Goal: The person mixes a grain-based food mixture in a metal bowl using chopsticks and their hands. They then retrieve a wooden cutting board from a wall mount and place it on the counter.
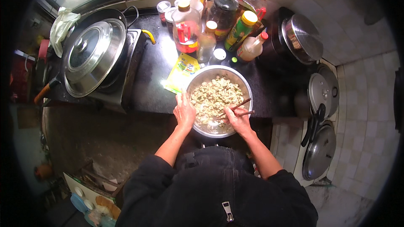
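A round metal bowl [250,85] sits at the front edge of the black counter, holding a pale, crumbly chopped food mixture [216,96] with green bits. My right hand [237,120] is over the bowl's right side, closed on a pair of dark chopsticks [243,104] whose lower ends reach down to the food. My left hand [184,110] rests against the bowl's left rim, fingers pointing away from me; whether it grips the rim I cannot tell. Just beyond my left fingertips lies a yellow-green packet [180,72], touching or very near the bowl.
Behind the bowl stand several bottles and jars, among them an oil jug [186,28] and a green container [240,31]. A lidded wok [94,56] is on the stove at left. A metal pot [303,37] and pot lids [320,154] are at right.
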